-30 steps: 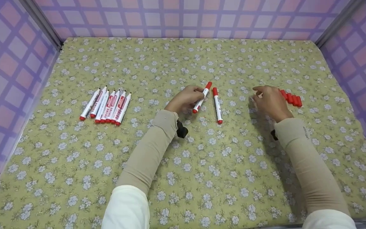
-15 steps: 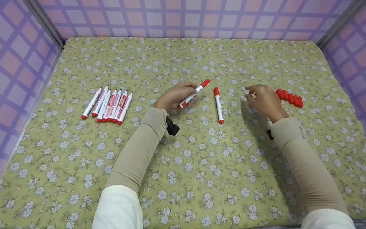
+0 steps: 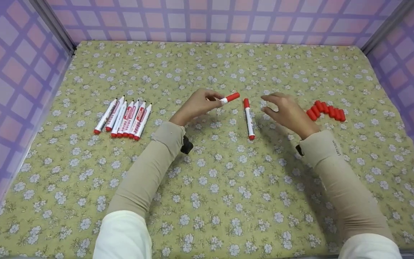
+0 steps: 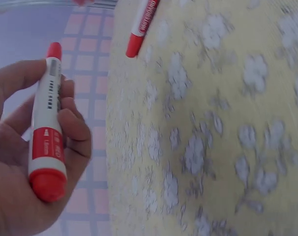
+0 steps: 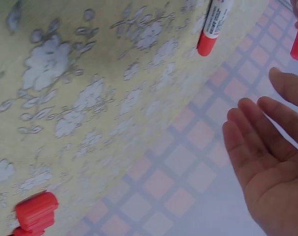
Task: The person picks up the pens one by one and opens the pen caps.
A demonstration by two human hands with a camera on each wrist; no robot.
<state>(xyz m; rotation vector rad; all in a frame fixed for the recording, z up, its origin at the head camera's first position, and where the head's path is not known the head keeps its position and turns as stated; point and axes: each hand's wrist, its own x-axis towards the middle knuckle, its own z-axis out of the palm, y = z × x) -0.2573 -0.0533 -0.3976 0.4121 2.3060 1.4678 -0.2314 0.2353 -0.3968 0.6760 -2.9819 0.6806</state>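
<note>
The left hand [image 3: 196, 106] grips a capped red-and-white marker [image 3: 229, 98], its fingers [image 4: 73, 130] curled round the barrel, lifted off the desk [image 3: 207, 172] with the red cap pointing toward the right hand. In the left wrist view the held marker [image 4: 46, 132] lies across the palm, thumb and fingers wrapped about its white body, a red end at each tip.

Just to the right of the held marker, a second capped marker [image 3: 249, 118] lies flat on the floral cloth of the desk, cap away from the person, untouched by either hand. The same marker shows at the top of the right wrist view [image 5: 215, 24].

The right hand [image 3: 288, 111] hovers just right of that lying marker, its fingers [image 5: 254, 140] released and spread, holding nothing.

Further right of the lying marker, past the right hand, a curved row of loose red caps [image 3: 326, 110] sits on the desk, apart from the hand. Well to the left of the lying marker, beyond the left hand, a row of uncapped markers [image 3: 124, 117] lies side by side, touching one another. Purple checked walls [image 3: 207, 19] stand round the desk.
</note>
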